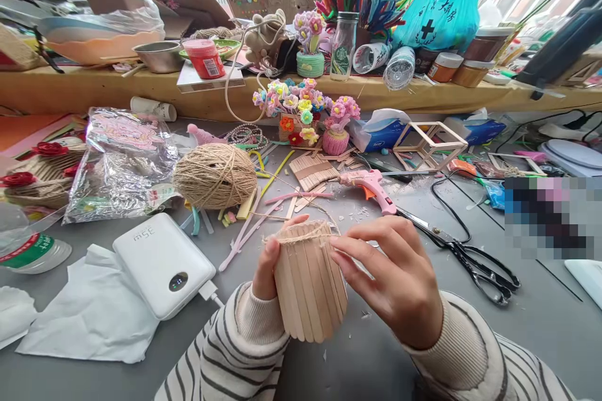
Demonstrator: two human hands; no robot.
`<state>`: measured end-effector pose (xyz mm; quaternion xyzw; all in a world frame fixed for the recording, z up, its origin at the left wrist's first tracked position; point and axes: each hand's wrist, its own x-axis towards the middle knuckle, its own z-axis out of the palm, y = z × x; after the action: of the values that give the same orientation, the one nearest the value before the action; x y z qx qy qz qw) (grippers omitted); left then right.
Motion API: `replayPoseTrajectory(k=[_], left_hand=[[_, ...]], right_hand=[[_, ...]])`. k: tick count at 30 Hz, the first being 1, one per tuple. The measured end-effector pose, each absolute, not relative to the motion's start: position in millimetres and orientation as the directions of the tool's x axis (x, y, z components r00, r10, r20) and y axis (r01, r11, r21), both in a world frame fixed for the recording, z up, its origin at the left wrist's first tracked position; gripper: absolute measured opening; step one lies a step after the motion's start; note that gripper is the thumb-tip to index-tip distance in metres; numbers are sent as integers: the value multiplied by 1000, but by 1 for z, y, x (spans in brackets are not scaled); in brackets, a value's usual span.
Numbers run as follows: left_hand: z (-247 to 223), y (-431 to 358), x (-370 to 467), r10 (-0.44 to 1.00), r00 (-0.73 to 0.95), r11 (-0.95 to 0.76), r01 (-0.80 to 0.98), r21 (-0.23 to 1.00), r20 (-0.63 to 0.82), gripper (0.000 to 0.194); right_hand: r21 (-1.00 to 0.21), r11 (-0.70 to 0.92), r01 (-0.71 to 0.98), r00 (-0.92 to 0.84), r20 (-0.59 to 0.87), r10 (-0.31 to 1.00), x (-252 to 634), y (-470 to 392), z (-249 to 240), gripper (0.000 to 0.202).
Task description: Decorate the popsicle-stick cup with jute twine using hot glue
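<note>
My left hand (267, 266) is wrapped round a small pot made of wooden craft sticks (310, 291), its thumb on the near side and other fingers behind. The sticks stand side by side, their rounded ends toward me. Jute twine (305, 237) runs across the pot near its upper rim. With thumb and forefinger my right hand (392, 269) pinches the twine at the rim's right side. Behind the pot lies a big ball of jute twine (215, 175), with a thin strand trailing from it. A pink hot glue gun (369, 187) rests beyond my right hand.
Black-handled scissors (480, 266) lie at the right. A white power bank (164, 263) and crumpled tissue (98, 307) are on the left. Loose craft sticks (313, 169) and a wooden frame (430, 144) lie farther back, below a cluttered ledge (197, 91).
</note>
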<state>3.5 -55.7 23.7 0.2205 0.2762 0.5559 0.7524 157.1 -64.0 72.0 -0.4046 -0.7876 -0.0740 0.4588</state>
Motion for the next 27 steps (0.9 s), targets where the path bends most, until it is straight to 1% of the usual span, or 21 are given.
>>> replayPoseTrajectory(k=[3,6,9,12,14,16,18,20,22,23,24,27], left_hand=[[23,-57,4,955,249,293,-711,639,-160,57],[23,-58,4,957,241,288,-707,645,-163,56],[22,-59,5,960,223,280,-721,634,-170,59],[21,-58,4,964,194,266,-712,650,-181,63],[22,-57,3,964,185,265,-698,665,-191,66],[23,-56,2,963,182,270,-695,666,-200,68],[24,-55,2,963,182,268,-701,661,-197,71],[25,-55,2,966,180,260,-698,668,-188,71],[25,-55,3,968,180,252,-689,680,-176,67],[26,-55,3,969,180,249,-685,685,-172,65],[26,-56,4,969,180,246,-682,688,-167,63],[26,-56,5,972,174,237,-671,703,-161,61]], right_hand=[[-230,658,717,-256,791,556,154,-62,71,13],[-224,661,716,-268,786,557,152,-62,72,10],[-235,674,701,-280,779,562,153,-64,73,8],[-271,665,696,-269,760,591,164,-69,72,13],[-267,632,727,-249,756,605,176,-71,69,18],[-242,570,785,-214,758,616,194,-73,64,19],[-233,461,856,-147,745,650,215,-76,57,18],[-208,357,911,-83,755,651,238,-79,49,14],[-156,240,958,-47,741,669,261,-84,42,7],[-112,177,978,-32,758,652,272,-86,38,3],[-73,116,991,-23,747,664,283,-88,35,5],[22,22,1000,-31,663,748,304,-91,27,12]])
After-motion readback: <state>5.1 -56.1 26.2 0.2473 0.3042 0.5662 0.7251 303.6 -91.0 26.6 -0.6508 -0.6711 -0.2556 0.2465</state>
